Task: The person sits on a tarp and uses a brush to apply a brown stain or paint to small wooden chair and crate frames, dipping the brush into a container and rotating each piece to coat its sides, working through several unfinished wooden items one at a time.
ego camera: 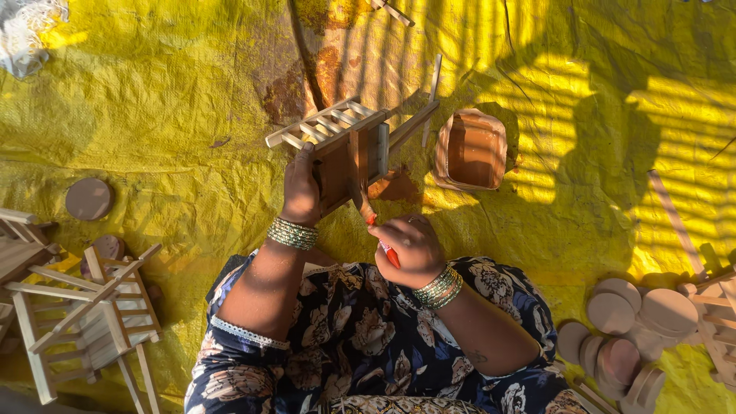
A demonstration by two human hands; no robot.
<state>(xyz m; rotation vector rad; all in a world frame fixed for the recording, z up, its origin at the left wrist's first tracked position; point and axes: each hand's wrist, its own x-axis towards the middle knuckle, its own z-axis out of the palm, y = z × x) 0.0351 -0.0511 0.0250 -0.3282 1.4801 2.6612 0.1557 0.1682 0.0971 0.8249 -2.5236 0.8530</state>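
Observation:
My left hand (300, 188) grips a small wooden slatted frame (349, 138), like a toy cart body, tilted above my lap. One of its panels is stained reddish brown. My right hand (410, 247) holds a red-handled brush (381, 239) whose tip touches the frame's lower edge. Both wrists wear green and gold bangles. Just right of the frame, a plastic tub of brown stain (472, 150) sits on the yellow tarp (153, 115).
Unpainted wooden frames (80, 307) lie at the left. Round wooden discs (88, 198) rest near them, and several more discs (625, 326) are piled at the right beside other wooden pieces (717, 307). Loose sticks (392, 11) lie at the top. Brown stains mark the tarp.

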